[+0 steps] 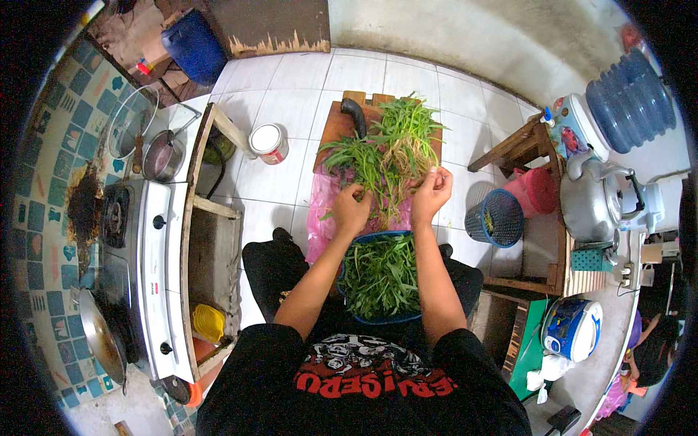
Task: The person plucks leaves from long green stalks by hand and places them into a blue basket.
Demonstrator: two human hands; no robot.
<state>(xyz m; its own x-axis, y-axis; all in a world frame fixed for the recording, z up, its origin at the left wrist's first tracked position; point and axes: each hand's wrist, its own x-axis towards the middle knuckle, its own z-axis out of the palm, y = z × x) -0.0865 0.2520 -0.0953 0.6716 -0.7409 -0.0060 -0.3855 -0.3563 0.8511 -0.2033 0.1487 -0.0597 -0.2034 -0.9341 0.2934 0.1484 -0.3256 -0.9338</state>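
My left hand has its fingers closed at the stems of leafy greens, which look like water spinach. My right hand pinches a thin pale stem at the edge of a second bunch, whose roots trail towards me. Both bunches lie partly on a wooden board and partly on pink plastic sheeting. At the board's far side rests a black curved handle-like object. Between my forearms stands a blue basket full of loose green leaves.
A paint-style can stands on the tiled floor to the left, beside a counter with a gas stove. At right are a dark mesh bin, a pink bucket and a wooden table with a kettle. Another person is at far right.
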